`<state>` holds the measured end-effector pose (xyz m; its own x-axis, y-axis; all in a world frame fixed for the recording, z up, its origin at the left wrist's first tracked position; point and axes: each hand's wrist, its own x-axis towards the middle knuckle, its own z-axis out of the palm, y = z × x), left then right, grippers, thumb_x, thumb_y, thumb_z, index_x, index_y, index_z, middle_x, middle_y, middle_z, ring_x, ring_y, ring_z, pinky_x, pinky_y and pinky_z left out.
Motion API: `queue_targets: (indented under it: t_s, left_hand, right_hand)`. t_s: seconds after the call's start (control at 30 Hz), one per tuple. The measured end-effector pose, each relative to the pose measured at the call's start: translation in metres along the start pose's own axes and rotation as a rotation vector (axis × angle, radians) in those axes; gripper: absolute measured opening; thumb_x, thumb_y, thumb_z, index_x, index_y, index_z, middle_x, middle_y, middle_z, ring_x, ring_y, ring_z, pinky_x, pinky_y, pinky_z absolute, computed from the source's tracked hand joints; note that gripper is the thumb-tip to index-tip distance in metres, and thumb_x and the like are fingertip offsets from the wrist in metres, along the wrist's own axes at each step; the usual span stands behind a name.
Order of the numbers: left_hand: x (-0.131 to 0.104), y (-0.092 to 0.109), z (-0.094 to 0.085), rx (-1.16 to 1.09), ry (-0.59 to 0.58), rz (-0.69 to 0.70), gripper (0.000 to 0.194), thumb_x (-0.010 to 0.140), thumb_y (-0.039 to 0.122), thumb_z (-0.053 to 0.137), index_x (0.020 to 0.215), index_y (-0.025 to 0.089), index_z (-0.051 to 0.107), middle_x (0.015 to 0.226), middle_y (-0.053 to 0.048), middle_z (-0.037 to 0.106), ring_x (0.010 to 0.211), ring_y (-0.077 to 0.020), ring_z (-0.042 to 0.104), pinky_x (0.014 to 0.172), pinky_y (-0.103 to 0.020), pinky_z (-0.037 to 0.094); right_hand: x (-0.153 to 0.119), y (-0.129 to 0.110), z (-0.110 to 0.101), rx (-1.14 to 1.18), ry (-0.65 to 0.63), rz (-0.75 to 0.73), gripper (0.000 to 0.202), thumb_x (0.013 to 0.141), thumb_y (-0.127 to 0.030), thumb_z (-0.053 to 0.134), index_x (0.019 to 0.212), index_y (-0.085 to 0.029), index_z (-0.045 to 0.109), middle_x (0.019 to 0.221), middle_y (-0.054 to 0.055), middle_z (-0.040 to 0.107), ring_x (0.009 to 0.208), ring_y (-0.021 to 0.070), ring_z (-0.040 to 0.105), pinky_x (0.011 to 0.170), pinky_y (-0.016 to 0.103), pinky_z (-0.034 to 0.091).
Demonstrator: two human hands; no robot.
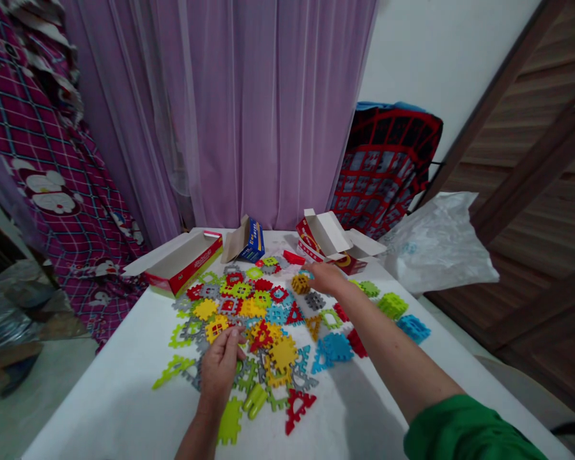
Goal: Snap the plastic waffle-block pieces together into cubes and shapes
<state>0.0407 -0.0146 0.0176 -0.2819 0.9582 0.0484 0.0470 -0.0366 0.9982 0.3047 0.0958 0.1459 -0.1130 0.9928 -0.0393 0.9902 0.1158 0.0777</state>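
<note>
My right hand (326,280) reaches across the table, its fingers closed at the side of a dark-yellow toothed block (300,284). A bit of blue plastic shows by those fingertips. Close to the front of the pile is my left hand (220,363), thumb and fingers bent together; whatever they hold is hidden. Around it lie toothed interlocking tiles: a yellow square tile (284,353), a yellow window tile (216,328), a red triangle tile (299,409) and a green square tile (230,421). A light-green piece with rounded bars (255,401) rests nearer me.
An opened red box (182,271), a blue box (255,241) and another red box (311,239) stand along the back. A green tile stack (393,306) and a blue tile stack (413,328) sit at right. A clear plastic bag (441,246) hangs past the right edge.
</note>
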Motion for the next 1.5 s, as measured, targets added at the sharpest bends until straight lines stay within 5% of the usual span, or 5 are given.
queue_targets:
  t_s: [0.33,0.6,1.0,1.33,1.5]
  left_hand:
    - [0.000,0.018,-0.003,-0.011,-0.010,0.000,0.072,0.062,0.083,0.058,0.089,0.017,0.072,0.057,0.001,0.062,0.040,-0.0083,0.042,0.039,-0.022,0.035]
    - [-0.003,0.033,-0.007,0.098,-0.008,0.081,0.069,0.062,0.081,0.058,0.088,0.018,0.073,0.071,-0.004,0.072,0.059,-0.0182,0.063,0.053,-0.030,0.052]
    - [-0.025,-0.010,-0.068,0.839,0.289,0.443,0.046,0.087,0.049,0.041,0.113,0.020,0.065,0.123,-0.016,0.066,0.119,-0.0337,0.057,0.104,-0.051,0.041]
    - [-0.022,-0.008,-0.064,0.844,0.279,0.471,0.044,0.083,0.047,0.043,0.107,0.018,0.067,0.120,-0.017,0.067,0.119,-0.0340,0.057,0.105,-0.050,0.040]
    - [-0.003,0.030,-0.025,0.456,0.109,0.293,0.045,0.077,0.053,0.056,0.107,0.021,0.068,0.126,-0.012,0.067,0.127,-0.0333,0.053,0.115,-0.052,0.029]
  right_hand:
    - [-0.114,-0.074,0.085,0.655,0.456,-0.086,0.025,0.089,-0.022,0.050,0.096,-0.028,0.074,0.096,0.000,0.077,0.087,0.0171,0.072,0.077,0.026,0.051]
    - [-0.145,-0.089,0.122,0.703,0.810,-0.231,0.026,0.090,-0.018,0.046,0.092,-0.022,0.071,0.076,0.003,0.073,0.067,0.0145,0.068,0.064,0.023,0.050]
    - [-0.144,-0.088,0.126,0.823,0.773,-0.208,0.029,0.089,-0.019,0.044,0.089,-0.022,0.073,0.079,0.005,0.075,0.070,0.0180,0.071,0.067,0.027,0.055]
    - [-0.144,-0.087,0.128,0.966,0.823,-0.111,0.032,0.087,-0.021,0.042,0.091,-0.023,0.074,0.087,0.005,0.077,0.079,0.0181,0.073,0.076,0.028,0.057]
    - [-0.138,-0.047,0.102,1.079,1.054,0.096,0.031,0.090,-0.032,0.045,0.098,-0.018,0.072,0.086,0.008,0.076,0.074,0.0185,0.072,0.072,0.028,0.057]
